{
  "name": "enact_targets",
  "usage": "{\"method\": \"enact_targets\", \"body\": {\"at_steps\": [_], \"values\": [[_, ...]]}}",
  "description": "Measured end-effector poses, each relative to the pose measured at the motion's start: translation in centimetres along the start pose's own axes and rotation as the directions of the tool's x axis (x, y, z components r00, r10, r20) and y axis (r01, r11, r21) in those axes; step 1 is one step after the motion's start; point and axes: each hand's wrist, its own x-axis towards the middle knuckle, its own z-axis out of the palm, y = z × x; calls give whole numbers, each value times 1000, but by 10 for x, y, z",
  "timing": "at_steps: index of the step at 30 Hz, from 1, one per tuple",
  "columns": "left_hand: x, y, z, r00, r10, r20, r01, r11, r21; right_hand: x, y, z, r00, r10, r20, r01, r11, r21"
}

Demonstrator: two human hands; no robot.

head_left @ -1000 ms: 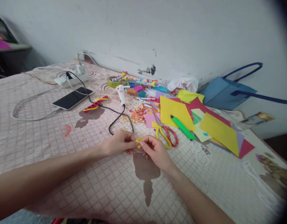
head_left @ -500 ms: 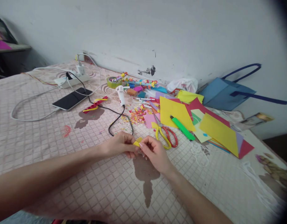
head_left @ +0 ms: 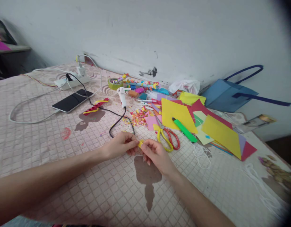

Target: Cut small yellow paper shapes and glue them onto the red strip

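A small piece of yellow paper [head_left: 140, 143] is pinched between my two hands, just above the patterned tablecloth [head_left: 107, 189]. My left hand [head_left: 123, 145] grips its left end with thumb and fingers. Closed on the right end is my right hand [head_left: 155, 153]; the fingers hide much of the paper. Right beyond my right hand lie scissors [head_left: 169, 138] with one yellow and one red handle. A white glue gun [head_left: 122, 97] with a black cord stands farther back, beside a heap of colourful paper scraps [head_left: 138, 116].
A green box cutter [head_left: 184, 130] rests by yellow paper sheets [head_left: 176, 113] and white string [head_left: 201, 154]. To the left are a phone [head_left: 72, 101], a power strip [head_left: 71, 80] and a red-and-yellow strip [head_left: 95, 106]. A blue bag [head_left: 230, 94] leans at the wall; green tape [head_left: 115, 83] lies at the back.
The yellow paper now shows as a narrower strip between my fingertips. My hands have shifted only slightly; the things on the table stay where they were.
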Motion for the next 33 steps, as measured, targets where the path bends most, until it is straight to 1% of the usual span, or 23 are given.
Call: {"method": "enact_targets", "body": {"at_steps": [4,7,11,14,15,17,19,20,21,23,25,27,28,30,33], "values": [[-1,-3,0,999,31,36,-33,998,44,-1,-3,-1,1000,-15,14,16,996,-93],[-1,-1,0,997,58,44,-61,995,77,-1,-5,-3,997,-39,63,47,990,-136],[-2,2,0,999,7,48,-8,999,31,-1,-4,-4,996,-44,80,55,988,-145],[-2,4,-1,997,21,70,-27,996,86,0,-3,-8,995,-78,60,91,965,-244],[-2,4,-1,997,33,66,-41,992,122,1,-3,-11,994,-100,38,107,950,-293],[-3,5,-2,998,43,42,-51,977,207,4,-5,-21,985,-168,-47,136,910,-393],[-4,5,-3,999,31,23,-36,955,294,7,-7,-32,953,-267,-144,165,854,-493],[-4,6,-4,1000,19,23,-26,942,335,9,-8,-36,939,-307,-152,179,818,-546],[-5,6,-4,999,9,30,-20,925,379,10,-9,-39,933,-332,-141,187,781,-596],[-6,8,-5,998,12,56,-38,873,486,11,-7,-41,937,-342,-78,196,696,-691],[-8,10,-5,996,41,79,-80,796,600,12,-4,-37,942,-334,-32,189,609,-770],[-10,12,-4,995,71,71,-100,716,690,13,1,-29,940,-339,-26,168,531,-830],[-10,12,-4,995,80,57,-97,693,714,13,2,-25,940,-341,-34,153,505,-849],[-9,11,-5,995,95,24,-83,682,727,15,5,-19,941,-335,-49,125,478,-870],[-5,6,-6,987,151,-54,-70,708,703,19,6,-16,954,-294,-59,102,503,-858]]}}
